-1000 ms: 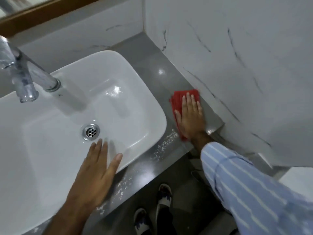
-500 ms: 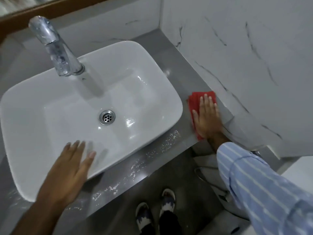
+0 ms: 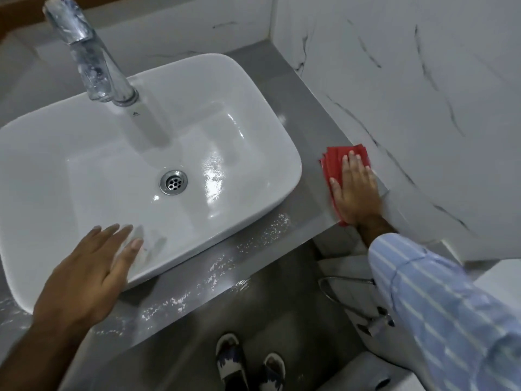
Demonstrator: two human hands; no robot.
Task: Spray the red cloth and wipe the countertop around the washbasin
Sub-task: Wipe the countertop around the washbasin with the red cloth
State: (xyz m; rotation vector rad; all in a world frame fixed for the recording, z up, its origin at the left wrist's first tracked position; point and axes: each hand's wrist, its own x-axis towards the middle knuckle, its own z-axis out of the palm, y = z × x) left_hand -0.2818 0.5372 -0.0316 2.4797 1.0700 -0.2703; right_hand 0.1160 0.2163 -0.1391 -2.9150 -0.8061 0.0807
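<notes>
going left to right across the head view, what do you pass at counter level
left hand → faucet → drain → red cloth → right hand → marble wall

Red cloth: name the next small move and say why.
Probably slide the red cloth under the right hand toward the front edge strip of the countertop, where white droplets show before the washbasin; the cloth lies flat beside the wall.

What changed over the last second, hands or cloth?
Little. The right hand stays flat on the red cloth at the countertop's right end by the wall; any slide is too small to tell from camera motion. The left hand stays spread on the washbasin front rim. Nothing grasped or released.
</notes>
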